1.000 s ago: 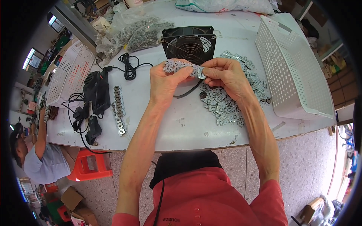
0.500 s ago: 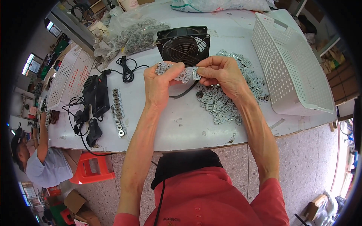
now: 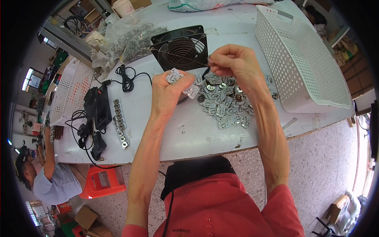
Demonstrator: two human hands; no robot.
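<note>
Left grip (image 3: 167,90) clasps plates (image 3: 192,91); right grip (image 3: 242,67) curls inward.

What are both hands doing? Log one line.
left hand: holding silvery rectangular plates | right hand: fingers curled, grip unclear | nearby: silvery plate pile, black square fan

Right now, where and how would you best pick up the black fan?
Probably by the top edge of its square frame, coming from above: on the fan that edge looks uncovered, while a wire guard crosses its front and the left hand, holding metal plates, is near its lower side.
</note>
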